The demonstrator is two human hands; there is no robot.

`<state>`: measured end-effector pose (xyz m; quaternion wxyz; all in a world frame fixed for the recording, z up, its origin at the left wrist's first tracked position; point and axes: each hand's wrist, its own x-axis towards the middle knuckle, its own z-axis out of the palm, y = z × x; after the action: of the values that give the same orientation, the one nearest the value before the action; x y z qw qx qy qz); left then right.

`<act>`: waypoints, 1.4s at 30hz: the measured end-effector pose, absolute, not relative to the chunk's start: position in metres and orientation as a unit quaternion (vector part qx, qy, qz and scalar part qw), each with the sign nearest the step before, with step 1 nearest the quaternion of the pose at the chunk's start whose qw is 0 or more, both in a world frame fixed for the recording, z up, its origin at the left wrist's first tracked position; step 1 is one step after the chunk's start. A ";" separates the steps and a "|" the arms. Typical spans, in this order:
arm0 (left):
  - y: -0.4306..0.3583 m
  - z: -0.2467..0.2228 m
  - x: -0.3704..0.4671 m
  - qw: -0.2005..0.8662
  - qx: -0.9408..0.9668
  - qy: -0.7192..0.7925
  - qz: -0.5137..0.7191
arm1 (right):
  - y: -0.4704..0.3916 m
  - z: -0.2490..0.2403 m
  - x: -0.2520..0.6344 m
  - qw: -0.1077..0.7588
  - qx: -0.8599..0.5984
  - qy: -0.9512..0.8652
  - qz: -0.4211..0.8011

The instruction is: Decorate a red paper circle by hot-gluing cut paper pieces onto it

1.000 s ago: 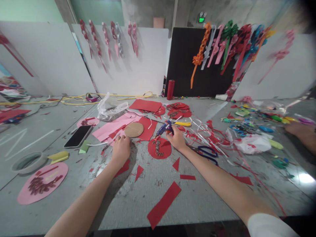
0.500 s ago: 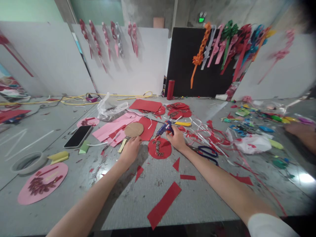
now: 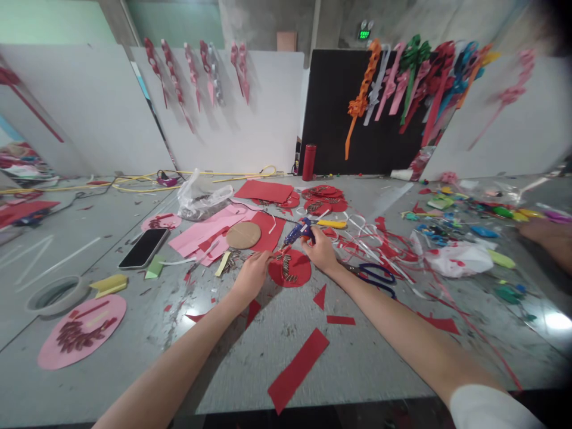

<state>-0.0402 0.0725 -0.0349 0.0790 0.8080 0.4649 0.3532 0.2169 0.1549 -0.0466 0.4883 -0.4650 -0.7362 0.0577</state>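
The left hand [image 3: 251,275] rests at the left edge of the red paper circle [image 3: 290,269] on the worktop [image 3: 250,357], its grip narrow on the rim. The right hand [image 3: 319,250] has its grip closed around the blue glue gun [image 3: 298,231], just above the circle. Blue scissors [image 3: 375,277] lie beside the right wrist.

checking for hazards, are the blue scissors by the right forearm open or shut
Open: the blue scissors lie flat on the table, handle loops spread apart. The blades are hidden behind the right hand.
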 end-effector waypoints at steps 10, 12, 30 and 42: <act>0.078 -0.035 -0.034 0.037 0.814 0.453 0.361 | 0.153 -0.042 0.216 0.488 -0.475 -0.730 0.060; 0.079 -0.035 -0.031 0.020 0.821 0.445 0.356 | 0.152 -0.041 0.216 0.487 -0.473 -0.732 0.059; 0.083 -0.041 -0.028 -0.095 0.871 0.423 0.233 | 0.150 -0.040 0.216 0.480 -0.475 -0.735 0.058; 0.078 -0.034 -0.023 -0.058 0.864 0.439 0.240 | 0.152 -0.041 0.216 0.485 -0.470 -0.735 0.066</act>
<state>-0.0225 0.0777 -0.0340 -0.0584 0.8640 0.4386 0.2403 0.2165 0.1519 -0.0410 0.4847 -0.4696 -0.7350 0.0661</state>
